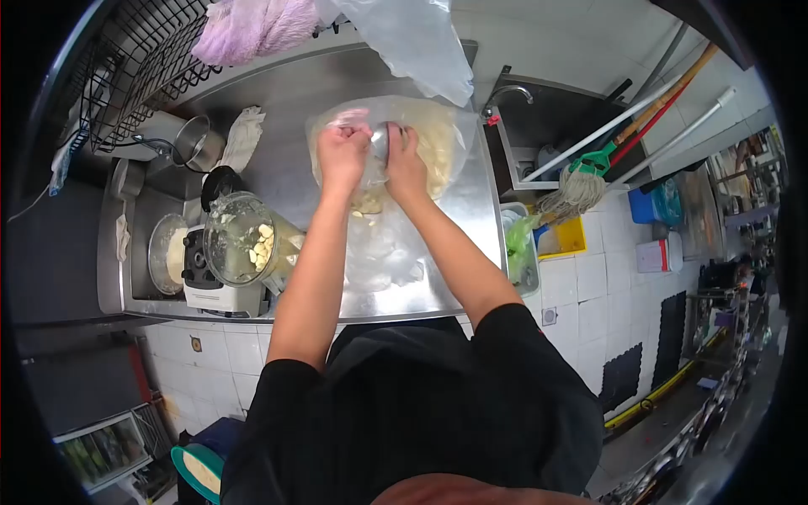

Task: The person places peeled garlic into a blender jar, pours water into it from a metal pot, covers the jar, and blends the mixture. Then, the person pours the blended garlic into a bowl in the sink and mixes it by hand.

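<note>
A large clear plastic bag (461,139) with pale yellow pieces (436,160) inside lies on the steel counter. My left hand (343,156) is closed on the bag near its pinkish patch (349,117). Beside it, my right hand (406,164) grips a shiny metal cup (380,141), partly hidden by the fingers. A few pale pieces (364,204) sit below the hands, near crumpled clear plastic (383,261). To the left of my left forearm is a blender jug (240,240) with pale chunks in it, on a white and black blender base (220,290).
At the left are a metal bowl (168,252), a steel pot (199,143) and a cloth (244,139). A sink tap (515,91), a mop (572,189) and a plastic tub (528,273) stand right. A plastic sheet (417,42) and pink towel (257,29) hang above.
</note>
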`<state>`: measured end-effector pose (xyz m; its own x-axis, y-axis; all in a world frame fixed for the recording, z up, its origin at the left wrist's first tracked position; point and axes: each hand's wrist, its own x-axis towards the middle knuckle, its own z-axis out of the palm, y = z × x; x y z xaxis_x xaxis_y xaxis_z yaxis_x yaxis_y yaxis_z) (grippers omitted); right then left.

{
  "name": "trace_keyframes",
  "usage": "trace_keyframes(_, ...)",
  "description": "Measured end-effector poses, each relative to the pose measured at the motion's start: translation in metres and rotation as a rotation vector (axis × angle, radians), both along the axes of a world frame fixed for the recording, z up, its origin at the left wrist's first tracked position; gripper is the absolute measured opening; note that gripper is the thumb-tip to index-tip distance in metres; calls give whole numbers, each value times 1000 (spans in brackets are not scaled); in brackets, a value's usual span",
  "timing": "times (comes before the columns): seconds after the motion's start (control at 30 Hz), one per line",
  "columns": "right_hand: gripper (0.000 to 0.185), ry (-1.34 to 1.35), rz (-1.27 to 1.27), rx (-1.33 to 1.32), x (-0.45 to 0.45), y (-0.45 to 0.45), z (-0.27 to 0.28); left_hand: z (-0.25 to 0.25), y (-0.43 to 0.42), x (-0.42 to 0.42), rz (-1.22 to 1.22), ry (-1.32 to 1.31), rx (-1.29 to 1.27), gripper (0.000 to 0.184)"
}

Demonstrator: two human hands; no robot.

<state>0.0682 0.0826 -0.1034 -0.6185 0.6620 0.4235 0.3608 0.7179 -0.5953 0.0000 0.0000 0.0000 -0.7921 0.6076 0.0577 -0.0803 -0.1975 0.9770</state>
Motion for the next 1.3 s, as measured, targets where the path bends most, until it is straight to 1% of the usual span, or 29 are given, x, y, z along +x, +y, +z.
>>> trace_keyframes(0.07, 52, -93, 56, 42, -1, 5, 10, -4, 1, 10, -15, 17, 142, 33)
trace_keyframes(0.1, 52, -84, 58, -5, -17, -7, 5, -6, -14, -1, -16, 24, 95, 33)
trace_keyframes(0.17, 37, -150, 26, 18, -37, 6, 9, -5, -16, -12, -64, 37, 183, 26)
trace_keyframes(0.2, 37, -169, 27, 16, -35, 8, 12, -9, -15, -7, -61, 19, 182, 26)
trace_keyframes(0.27, 26, -63, 74, 82, -29, 7, 19, -16, -16, 6, 104, 66, 147, 21)
trace_keyframes(0.3, 26, -78, 77, 72, -33, 6, 13, -23, -22, 10, 107, 50, 137, 21)
trace_keyframes(0.37, 20, -34, 120, 217, -54, 4, 2, -36, -40, 21, 347, 126, 94, 23)
trace_keyframes(0.4, 20, -43, 127, 209, -63, 6, -3, -47, -51, 28, 353, 118, 84, 23)
trace_keyframes(0.47, 15, 17, 118, 261, -75, 9, -10, -83, -71, 40, 455, 13, -112, 22)
trace_keyframes(0.5, 15, 4, 124, 252, -73, 5, -10, -105, -80, 43, 459, 1, -123, 22)
trace_keyframes(0.53, 16, -49, 154, 215, -71, 4, -3, -129, -90, 43, 355, -41, -255, 23)
trace_keyframes(0.57, 17, -100, 184, 177, -69, 1, 0, -142, -100, 42, 248, -82, -384, 24)
trace_keyframes(0.6, 17, -104, 194, 179, -64, -1, 0, -143, -104, 38, 257, -89, -383, 24)
trace_keyframes(0.67, 24, -302, 245, 78, -53, -5, 2, -146, -102, 23, 8, 489, -856, 32)
trace_keyframes(0.7, 24, -308, 253, 80, -54, -9, -9, -140, -97, 19, 13, 479, -857, 32)
trace_keyframes(0.77, 35, -335, 203, -51, -59, -5, -40, -121, -79, 15, -365, 468, -1347, 56)
trace_keyframes(0.8, 35, -344, 205, -44, -59, -1, -35, -119, -76, 19, -366, 459, -1339, 56)
trace_keyframes(0.87, 43, -494, 274, -84, -61, 4, -15, -117, -72, 24, -257, 496, -1311, 68)
trace_keyframes(0.9, 43, -494, 272, -81, -62, 6, -13, -119, -70, 27, -256, 496, -1307, 68)
trace_keyframes(0.97, 48, -423, 298, -3, -58, 14, -10, -128, -67, 34, -87, 821, -1300, 75)
trace_keyframes(1.0, 48, -426, 298, 1, -56, 18, -9, -131, -67, 36, -86, 818, -1297, 75)
trace_keyframes(1.07, 49, -300, 346, -10, -49, 23, -8, -140, -72, 39, 4, 966, -1045, 75)
trace_keyframes(1.1, 49, -302, 348, -12, -45, 27, -1, -137, -73, 41, 4, 963, -1047, 75)
trace_keyframes(1.17, 44, -434, 557, -556, -40, 32, 17, -128, -74, 39, -193, 629, -1006, 65)
trace_keyframes(1.2, 44, -431, 555, -556, -37, 31, 11, -129, -75, 39, -194, 633, -1006, 65)
trace_keyframes(1.27, 36, -283, 562, -907, -28, 30, -9, -140, -77, 39, -284, 385, -1034, 54)
trace_keyframes(1.3, 36, -289, 563, -908, -26, 30, -12, -150, -78, 38, -284, 378, -1033, 54)
